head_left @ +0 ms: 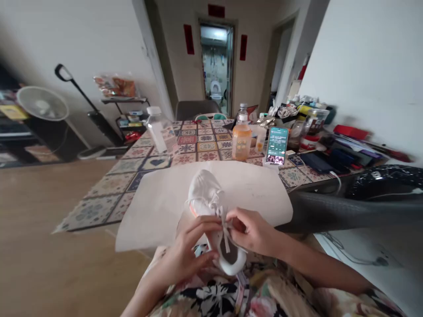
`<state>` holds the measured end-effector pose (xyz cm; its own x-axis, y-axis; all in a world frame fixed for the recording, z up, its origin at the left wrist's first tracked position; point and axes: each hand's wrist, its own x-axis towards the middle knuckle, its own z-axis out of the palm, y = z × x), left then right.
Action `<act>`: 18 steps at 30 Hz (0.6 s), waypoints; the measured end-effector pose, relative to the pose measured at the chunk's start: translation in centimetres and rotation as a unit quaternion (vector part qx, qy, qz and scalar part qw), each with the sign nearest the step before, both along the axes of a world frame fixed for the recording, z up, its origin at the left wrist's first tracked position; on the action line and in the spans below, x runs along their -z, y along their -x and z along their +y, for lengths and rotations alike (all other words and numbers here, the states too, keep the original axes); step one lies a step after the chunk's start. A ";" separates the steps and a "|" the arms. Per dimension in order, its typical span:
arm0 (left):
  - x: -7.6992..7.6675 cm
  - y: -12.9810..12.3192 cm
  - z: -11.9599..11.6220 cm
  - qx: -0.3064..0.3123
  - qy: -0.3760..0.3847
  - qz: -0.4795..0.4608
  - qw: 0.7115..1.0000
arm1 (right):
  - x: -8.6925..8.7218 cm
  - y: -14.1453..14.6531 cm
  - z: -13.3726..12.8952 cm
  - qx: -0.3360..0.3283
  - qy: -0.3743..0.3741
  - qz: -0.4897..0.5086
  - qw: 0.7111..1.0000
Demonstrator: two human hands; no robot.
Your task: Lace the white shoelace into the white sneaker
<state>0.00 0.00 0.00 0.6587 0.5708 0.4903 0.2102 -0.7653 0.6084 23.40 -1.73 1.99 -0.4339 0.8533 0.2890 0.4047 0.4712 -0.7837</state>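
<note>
A white sneaker (204, 187) lies with its toe pointing away from me, its heel over my lap and its toe on a large white sheet (158, 207). The white shoelace (226, 235) hangs loose over the shoe's opening. My left hand (188, 246) is closed around the left side of the shoe, thumb by the opening and fingertips close to the lace. On the other side, my right hand (247, 229) pinches the shoelace between thumb and bent fingers. Part of the lacing is hidden behind my fingers.
A patterned cloth covers the table (102, 207). Beyond the sheet stand a clear plastic bottle (161, 132), an orange-filled bottle (241, 143) and a propped phone (276, 145). Jars and devices crowd the right side. A dark chair (198, 108) stands at the far end.
</note>
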 end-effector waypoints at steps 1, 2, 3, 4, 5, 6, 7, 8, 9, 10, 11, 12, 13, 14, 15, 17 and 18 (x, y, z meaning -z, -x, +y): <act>-0.1 -0.1 0.1 -0.004 0.005 -0.003 1.000 | 0.4 0.2 0.0 0.009 0.006 0.027 1.000; -0.3 -0.1 0.2 -0.009 0.003 -0.017 1.000 | 0.8 0.5 -0.1 0.018 0.013 0.050 0.999; -0.3 -0.1 0.4 -0.013 0.003 -0.030 0.999 | 1.2 0.8 -0.1 0.024 0.022 0.067 0.997; -0.4 0.0 0.6 -0.017 0.004 -0.042 0.999 | 1.5 1.1 -0.2 0.028 0.030 0.081 0.996; -0.4 0.0 0.7 -0.021 0.004 -0.053 0.998 | 1.7 1.4 -0.2 0.030 0.037 0.089 0.995; -0.4 0.1 0.8 -0.026 0.006 -0.059 0.998 | 1.9 1.6 -0.3 0.030 0.043 0.093 0.994; -0.3 0.2 0.8 -0.032 0.009 -0.062 0.998 | 2.0 1.7 -0.4 0.025 0.046 0.091 0.995; -0.3 0.2 0.7 -0.039 0.012 -0.062 0.997 | 2.0 1.7 -0.4 0.017 0.045 0.083 0.995; -0.3 0.1 0.6 -0.047 0.016 -0.061 0.997 | 1.9 1.6 -0.5 0.009 0.037 0.070 0.997; -0.3 0.1 0.4 -0.055 0.018 -0.061 0.996 | 1.7 1.5 -0.5 0.001 0.017 0.049 0.999; -0.3 0.0 0.2 -0.063 0.020 -0.059 0.996 | 1.5 1.3 -0.6 -0.008 -0.017 0.019 1.000; -0.3 -0.1 0.0 -0.071 0.020 -0.057 0.996 | 1.2 1.1 -0.6 -0.019 -0.066 -0.018 0.997; -0.3 -0.2 -0.2 -0.077 0.018 -0.055 0.995 | 0.9 1.0 -0.7 -0.030 -0.124 -0.063 0.990; -0.2 -0.3 -0.3 -0.081 0.015 -0.051 0.995 | 0.6 1.0 -0.7 -0.040 -0.185 -0.110 0.976; -0.2 -0.4 -0.4 -0.085 0.011 -0.049 0.995 | 0.3 1.0 -0.7 -0.047 -0.243 -0.153 0.957; 0.0 -0.3 -0.3 -0.096 0.006 -0.039 0.995 | -0.3 1.2 -0.4 -0.054 -0.319 -0.216 0.921; 0.2 -0.3 -0.2 -0.104 0.001 -0.041 0.994 | -0.4 1.3 -0.1 -0.054 -0.339 -0.234 0.910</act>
